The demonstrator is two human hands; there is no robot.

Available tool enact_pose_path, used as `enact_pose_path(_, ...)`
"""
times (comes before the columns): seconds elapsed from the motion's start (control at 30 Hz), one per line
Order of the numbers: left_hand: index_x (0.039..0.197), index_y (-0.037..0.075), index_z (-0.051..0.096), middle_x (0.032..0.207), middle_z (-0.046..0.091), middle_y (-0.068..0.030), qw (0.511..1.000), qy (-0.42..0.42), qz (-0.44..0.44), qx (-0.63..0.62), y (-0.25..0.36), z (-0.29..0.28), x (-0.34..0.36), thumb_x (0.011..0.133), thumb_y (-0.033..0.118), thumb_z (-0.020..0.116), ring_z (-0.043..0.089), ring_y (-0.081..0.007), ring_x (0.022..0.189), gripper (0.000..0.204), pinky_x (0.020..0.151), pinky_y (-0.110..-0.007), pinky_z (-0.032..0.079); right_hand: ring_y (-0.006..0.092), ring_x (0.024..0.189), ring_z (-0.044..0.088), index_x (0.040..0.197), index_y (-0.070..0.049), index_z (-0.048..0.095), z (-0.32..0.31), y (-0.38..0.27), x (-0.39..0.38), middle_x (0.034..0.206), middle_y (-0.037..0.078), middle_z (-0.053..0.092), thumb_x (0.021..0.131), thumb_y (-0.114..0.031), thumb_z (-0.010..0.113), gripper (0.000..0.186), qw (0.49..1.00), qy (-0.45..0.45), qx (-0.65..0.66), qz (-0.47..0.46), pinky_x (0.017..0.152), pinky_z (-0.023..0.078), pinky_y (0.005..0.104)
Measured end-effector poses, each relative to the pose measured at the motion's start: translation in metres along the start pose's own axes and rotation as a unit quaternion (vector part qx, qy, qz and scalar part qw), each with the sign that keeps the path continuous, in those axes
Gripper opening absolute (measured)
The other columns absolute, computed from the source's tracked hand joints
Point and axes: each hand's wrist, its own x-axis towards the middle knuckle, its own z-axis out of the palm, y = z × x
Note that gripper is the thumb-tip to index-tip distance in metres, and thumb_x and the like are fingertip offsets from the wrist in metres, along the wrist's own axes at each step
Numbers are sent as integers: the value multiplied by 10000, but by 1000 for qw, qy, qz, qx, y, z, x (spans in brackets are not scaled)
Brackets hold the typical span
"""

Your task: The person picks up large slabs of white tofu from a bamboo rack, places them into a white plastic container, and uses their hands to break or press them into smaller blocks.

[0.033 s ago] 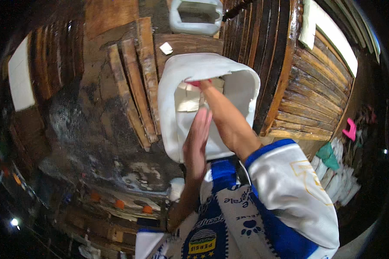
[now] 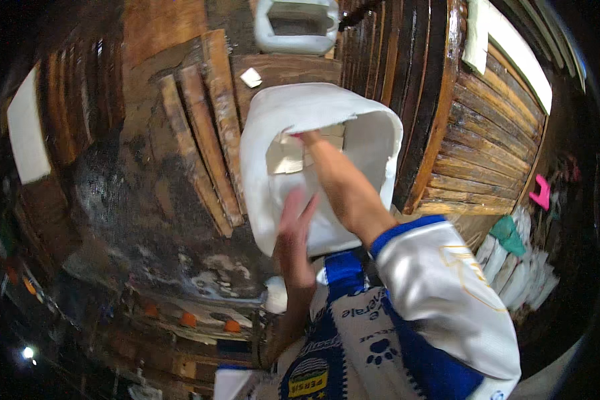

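Observation:
A white plastic container (image 2: 260,133) with a cut-open, ragged-edged mouth stands in front of me. Several pale cream, square-sided pieces (image 2: 285,161) lie inside it. My right arm reaches into the mouth, and my right hand (image 2: 310,139) is at the pieces, partly covered by the upper rim. A small bit of pinkish red shows beside that hand; what it is cannot be made out, and the fingers are hidden. My left hand (image 2: 296,223) is over the near left part of the mouth, blurred, fingers apart and nothing visible in it.
A second cut-open white container (image 2: 296,45) stands beyond the first. Wooden slats (image 2: 210,147) lie on the dark wet surface at left, with a small white piece (image 2: 251,78) near them. Stacked wooden trays (image 2: 483,143) are at right, beside plastic bags (image 2: 520,270) and a pink object (image 2: 540,192).
My left hand has drawn away from the right forearm, down and to the left, and its fingers have spread. My right hand stays inside the container, shifted slightly left.

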Motion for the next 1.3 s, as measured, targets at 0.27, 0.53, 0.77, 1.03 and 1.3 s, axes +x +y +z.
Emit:
enact_pose_path(0.27,1415,-60,323,1421,422,-231,784,304,299,451,-20,-73,47,994,164,457,464,-323,1283,495,1059,-404,378,250,1192,536,1329,-133,544,89,7,14,1334,100,554,842,-498,554,609,982,169,-40,-70,1053,376,346)
enact_pose_path(0.53,1424,-88,251,1480,314,-248,823,214,293,437,-12,-58,48,989,126,458,362,-351,1356,527,1118,-449,296,279,1219,550,1339,-124,545,92,-2,13,1322,137,574,850,-482,534,606,964,232,-30,-126,1051,397,366)
enact_pose_path(0.77,1410,-85,293,1467,326,-268,851,219,245,410,-12,-57,45,984,124,478,348,-342,1365,509,1122,-446,292,372,1107,590,1206,-70,613,47,19,-19,1258,173,596,910,-397,458,467,994,89,-60,-21,923,481,454)
enact_pose_path(1.03,1387,-81,349,1440,378,-268,850,210,279,394,-12,-64,50,963,130,517,372,-354,1354,502,1119,-450,292,383,957,645,1115,-40,639,45,-11,-33,1021,201,667,924,-222,438,332,993,30,-100,50,856,515,475)
enact_pose_path(1.3,1310,-26,506,1342,527,-216,801,305,259,446,-20,-71,42,969,192,560,511,-328,1251,408,1052,-401,396,299,765,635,792,-62,633,-17,-58,-175,811,144,633,821,-212,527,186,929,-28,-178,-322,613,486,478)
